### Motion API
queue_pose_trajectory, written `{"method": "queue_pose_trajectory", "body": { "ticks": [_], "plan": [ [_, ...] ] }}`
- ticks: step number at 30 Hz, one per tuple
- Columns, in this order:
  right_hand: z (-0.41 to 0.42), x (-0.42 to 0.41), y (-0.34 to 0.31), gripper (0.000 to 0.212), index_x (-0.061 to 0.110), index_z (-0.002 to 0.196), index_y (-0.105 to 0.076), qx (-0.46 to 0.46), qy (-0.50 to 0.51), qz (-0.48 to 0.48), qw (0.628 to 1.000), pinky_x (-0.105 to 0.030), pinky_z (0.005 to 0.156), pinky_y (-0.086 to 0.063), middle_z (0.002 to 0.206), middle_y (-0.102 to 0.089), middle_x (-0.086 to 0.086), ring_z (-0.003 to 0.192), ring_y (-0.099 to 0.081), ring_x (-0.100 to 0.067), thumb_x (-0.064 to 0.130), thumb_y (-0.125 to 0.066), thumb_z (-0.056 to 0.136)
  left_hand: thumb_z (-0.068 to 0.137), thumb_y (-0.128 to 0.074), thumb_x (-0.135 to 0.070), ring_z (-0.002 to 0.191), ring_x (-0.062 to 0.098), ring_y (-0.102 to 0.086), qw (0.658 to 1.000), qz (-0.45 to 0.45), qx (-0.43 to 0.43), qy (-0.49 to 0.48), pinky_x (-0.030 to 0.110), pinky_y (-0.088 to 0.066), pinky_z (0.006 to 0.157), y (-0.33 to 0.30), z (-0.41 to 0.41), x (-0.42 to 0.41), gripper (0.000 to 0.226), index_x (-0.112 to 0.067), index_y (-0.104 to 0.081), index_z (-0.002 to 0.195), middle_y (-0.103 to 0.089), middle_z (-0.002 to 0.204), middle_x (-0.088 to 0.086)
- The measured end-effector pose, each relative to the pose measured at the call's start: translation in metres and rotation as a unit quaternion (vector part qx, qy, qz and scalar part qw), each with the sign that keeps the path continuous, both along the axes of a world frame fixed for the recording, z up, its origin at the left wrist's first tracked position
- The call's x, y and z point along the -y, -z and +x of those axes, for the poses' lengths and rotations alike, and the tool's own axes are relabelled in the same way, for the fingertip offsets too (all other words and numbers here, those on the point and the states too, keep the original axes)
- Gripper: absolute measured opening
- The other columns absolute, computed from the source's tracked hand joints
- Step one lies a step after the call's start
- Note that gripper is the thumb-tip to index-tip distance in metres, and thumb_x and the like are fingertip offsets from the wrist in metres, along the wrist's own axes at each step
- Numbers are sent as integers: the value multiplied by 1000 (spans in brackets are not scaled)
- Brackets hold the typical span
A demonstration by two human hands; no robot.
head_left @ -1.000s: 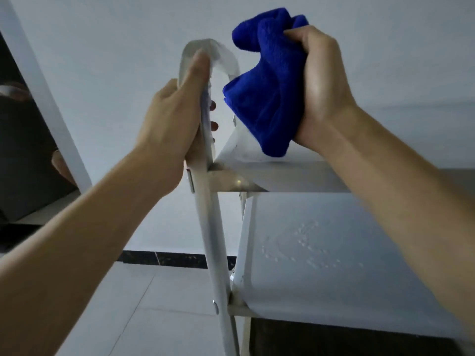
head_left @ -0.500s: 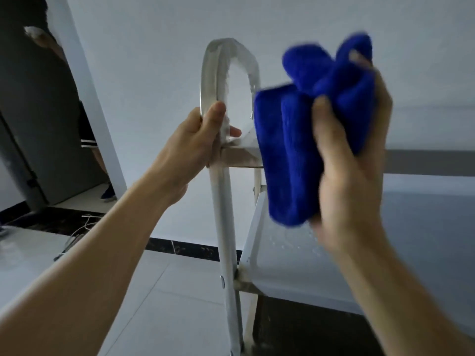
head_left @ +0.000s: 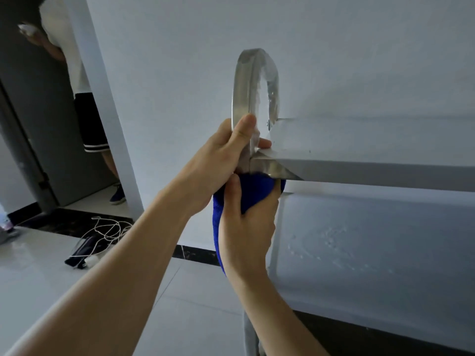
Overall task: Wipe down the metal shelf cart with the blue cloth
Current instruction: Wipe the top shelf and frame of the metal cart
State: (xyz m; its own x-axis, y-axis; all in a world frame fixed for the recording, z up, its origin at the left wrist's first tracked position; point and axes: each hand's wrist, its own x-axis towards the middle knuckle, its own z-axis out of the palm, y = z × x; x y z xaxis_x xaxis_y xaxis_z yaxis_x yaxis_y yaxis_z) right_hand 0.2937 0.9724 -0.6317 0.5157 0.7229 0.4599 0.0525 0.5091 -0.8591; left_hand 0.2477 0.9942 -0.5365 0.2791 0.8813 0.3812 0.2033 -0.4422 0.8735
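The metal shelf cart (head_left: 372, 140) stands against a white wall, with a curved handle loop (head_left: 244, 80) at its left end. My left hand (head_left: 226, 155) is wrapped around the handle's near upright, level with the top shelf. Directly below it, my right hand (head_left: 246, 224) clutches the blue cloth (head_left: 253, 188) around the same upright, just under the top shelf's corner. The cloth hides the post there, and a strip of it hangs down behind my wrist. The lower shelf (head_left: 372, 253) has water droplets on it.
A doorway opens at the left, where a person (head_left: 77, 80) in dark shorts stands partly hidden by the door frame. A white cable and a dark device (head_left: 92, 242) lie on the tiled floor near the threshold.
My right hand has brought the blue cloth down from beside the handle loop to the upright under the top shelf. My left hand has stayed on the handle.
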Motion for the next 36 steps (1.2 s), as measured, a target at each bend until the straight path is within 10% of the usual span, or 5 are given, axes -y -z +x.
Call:
{"method": "queue_pose_trajectory", "body": {
  "ticks": [5, 14, 23, 28, 36],
  "plan": [
    [9, -18, 13, 63, 41, 119, -37, 66, 32, -8, 997, -16, 72, -48, 111, -63, 22, 95, -62, 2, 75, -59, 72, 97, -35, -56, 95, 5, -69, 1000, 19, 14, -5, 27, -52, 88, 2, -2, -5, 51, -13, -54, 116, -74, 103, -8],
    [45, -10, 107, 76, 65, 132, -27, 163, -99, 1, 982, -7, 85, -49, 125, -61, 17, 108, -62, 5, 62, -76, 74, 99, -32, -55, 86, -1, -68, 998, 62, 2, -31, 9, -47, 65, 5, 2, -9, 42, -19, -53, 105, -75, 99, -8],
    [41, -19, 38, 58, 32, 119, -48, 65, -132, -10, 989, -15, 69, -54, 96, -70, 12, 83, -69, -5, 58, -74, 75, 100, -28, -56, 88, -3, -67, 997, 65, -18, -34, 11, -48, 69, 5, 3, -9, 49, -15, -51, 113, -75, 97, -11],
    [41, -29, 7, 66, 30, 122, -46, 37, -168, -26, 985, -52, 78, -59, 102, -72, -1, 85, -71, -33, 59, -78, 71, 99, -28, -58, 92, -3, -67, 997, 60, -21, -32, 18, -48, 78, 5, 4, -10, 54, -13, -51, 120, -75, 102, -5],
    [46, -14, 83, 93, 28, 145, -27, 217, -74, -26, 973, -6, 83, -49, 129, -62, 0, 109, -64, -16, 44, -85, 73, 100, -27, -55, 77, -8, -64, 993, 90, -17, -73, 6, -45, 64, 11, 10, -12, 46, -18, -50, 115, -74, 95, -14]
  ]
}}
